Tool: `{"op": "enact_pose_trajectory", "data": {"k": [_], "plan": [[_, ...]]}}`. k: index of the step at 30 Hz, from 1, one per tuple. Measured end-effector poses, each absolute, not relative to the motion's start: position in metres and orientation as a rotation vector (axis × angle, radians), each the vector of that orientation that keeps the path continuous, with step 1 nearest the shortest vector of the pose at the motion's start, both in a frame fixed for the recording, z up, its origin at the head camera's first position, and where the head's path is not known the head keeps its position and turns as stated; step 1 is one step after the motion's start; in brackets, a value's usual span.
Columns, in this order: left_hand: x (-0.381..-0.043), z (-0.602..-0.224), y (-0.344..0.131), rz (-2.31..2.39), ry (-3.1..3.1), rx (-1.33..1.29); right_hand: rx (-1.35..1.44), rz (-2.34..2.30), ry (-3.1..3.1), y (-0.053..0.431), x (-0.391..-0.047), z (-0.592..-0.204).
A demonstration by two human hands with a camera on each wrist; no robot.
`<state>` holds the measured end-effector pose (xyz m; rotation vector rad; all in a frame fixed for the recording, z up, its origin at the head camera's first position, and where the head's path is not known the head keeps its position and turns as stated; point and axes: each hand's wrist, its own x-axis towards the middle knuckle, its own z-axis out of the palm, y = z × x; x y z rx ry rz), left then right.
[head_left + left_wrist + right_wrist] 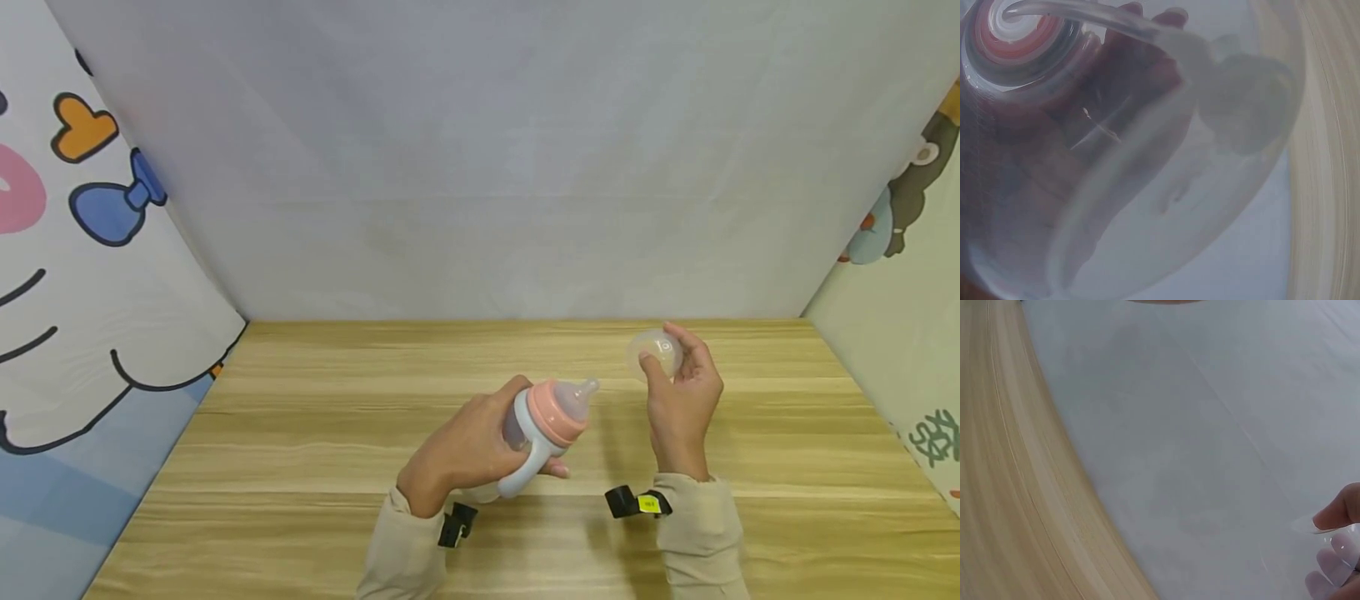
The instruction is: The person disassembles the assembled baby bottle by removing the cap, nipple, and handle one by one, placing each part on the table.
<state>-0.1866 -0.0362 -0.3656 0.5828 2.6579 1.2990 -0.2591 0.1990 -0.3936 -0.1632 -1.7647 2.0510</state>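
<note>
My left hand (472,437) is wrapped around a baby bottle (555,414) with a pink collar, a clear nipple and a pale blue-white handle. The bottle is tilted, its nipple pointing up and right. Its see-through body fills most of the left wrist view, and a straw (1097,15) inside ends in a rounded weight (1244,103). To the right, apart from the bottle, my right hand (684,404) pinches a clear domed cap (647,343) between thumb and fingers. Only the fingers and part of the cap (1304,525) show in the right wrist view.
Both hands are above a wood-grain table (300,433). A pale grey cloth wall (480,167) stands behind the table, with printed cartoon panels at the left (67,275) and right (892,333).
</note>
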Motion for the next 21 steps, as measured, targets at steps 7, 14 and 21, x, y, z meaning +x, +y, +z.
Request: {"op": "enact_pose_trajectory", "data": {"k": [7, 14, 21], "plan": [[-0.186, -0.365, -0.037, 1.288, 2.669, 0.588, -0.199, 2.055, -1.783, 0.201, -0.259, -0.397], [-0.187, -0.365, -0.036, 1.279, 2.686, 0.593, -0.220, 2.054, -1.789, 0.202, -0.262, -0.403], [-0.186, -0.365, -0.036, 1.272, 2.686, 0.589, -0.252, 2.049, -1.807, 0.204, -0.264, -0.410]]}}
